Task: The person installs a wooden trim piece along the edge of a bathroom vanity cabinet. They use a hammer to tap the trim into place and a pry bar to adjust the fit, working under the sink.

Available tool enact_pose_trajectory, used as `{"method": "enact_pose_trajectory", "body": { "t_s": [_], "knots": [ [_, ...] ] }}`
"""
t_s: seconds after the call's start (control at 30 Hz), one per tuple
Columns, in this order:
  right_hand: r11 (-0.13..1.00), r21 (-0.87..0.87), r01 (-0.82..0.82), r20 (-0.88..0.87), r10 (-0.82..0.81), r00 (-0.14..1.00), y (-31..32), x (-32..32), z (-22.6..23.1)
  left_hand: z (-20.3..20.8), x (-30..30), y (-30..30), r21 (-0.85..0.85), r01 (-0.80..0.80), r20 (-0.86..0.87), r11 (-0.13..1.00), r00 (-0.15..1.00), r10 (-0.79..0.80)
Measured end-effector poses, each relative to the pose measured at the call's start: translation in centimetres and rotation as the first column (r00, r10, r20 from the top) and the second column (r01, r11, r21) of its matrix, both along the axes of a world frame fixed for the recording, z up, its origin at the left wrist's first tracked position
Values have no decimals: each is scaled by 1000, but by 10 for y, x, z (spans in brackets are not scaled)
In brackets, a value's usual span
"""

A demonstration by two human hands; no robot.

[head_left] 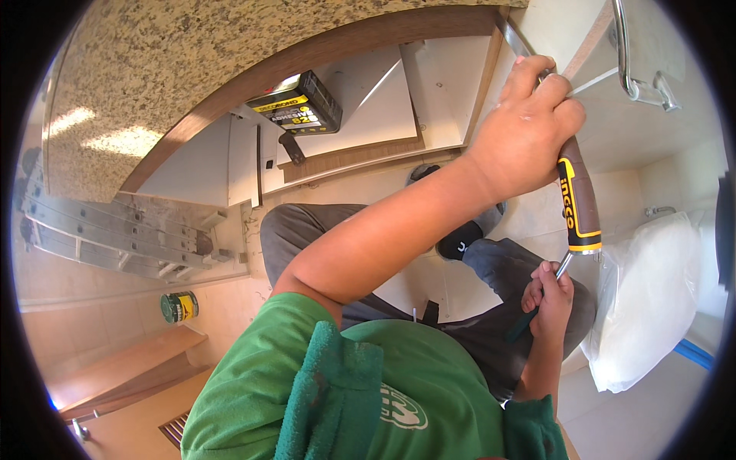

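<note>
My left hand [529, 126], at the end of the arm reaching across from the left, is wrapped round a flat-bladed hand tool that looks like a chisel [580, 199]. Its brown, black and yellow handle points down toward me. Its metal blade reaches up to the corner where the cabinet's wooden front rail [368, 33] meets the side panel. Lower down, beside my knee, my right hand [550, 295] is closed on a slim metal rod [564, 264] that looks like a screwdriver with a dark green handle. The rod's upper end is close to the chisel's butt; contact is unclear.
A speckled stone countertop [153, 77] overhangs the open cabinet. Inside, a black-and-yellow adhesive can [297, 106] stands on loose boards [368, 146]. At left lie a ladder [100, 230] and a small green tin [179, 307]. A white plastic bag [644, 307] and metal handle [632, 84] are at right.
</note>
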State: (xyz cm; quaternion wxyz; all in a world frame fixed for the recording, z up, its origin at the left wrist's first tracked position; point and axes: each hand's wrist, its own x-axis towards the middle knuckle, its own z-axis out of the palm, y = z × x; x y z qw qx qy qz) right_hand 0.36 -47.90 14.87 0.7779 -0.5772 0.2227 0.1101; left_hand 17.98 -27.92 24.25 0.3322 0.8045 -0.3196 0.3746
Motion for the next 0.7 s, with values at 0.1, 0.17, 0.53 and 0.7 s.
{"method": "enact_pose_trajectory", "body": {
  "t_s": [0.1,0.17,0.53,0.7],
  "knots": [
    [1000,14,4,5,-4,1000,-1,-1,1,0,0,1,8,6,0,1000,1000,-6],
    [1000,13,8,3,-8,1000,-2,-1,0,-1,0,2,17,9,3,1000,1000,-9],
    [999,-25,25,28,-24,999,0,-2,1,-1,1,3,54,18,9,998,1000,-18],
    [999,-27,26,51,-24,998,-1,-4,0,1,1,4,50,26,-16,998,1000,-25]
  ]
}}
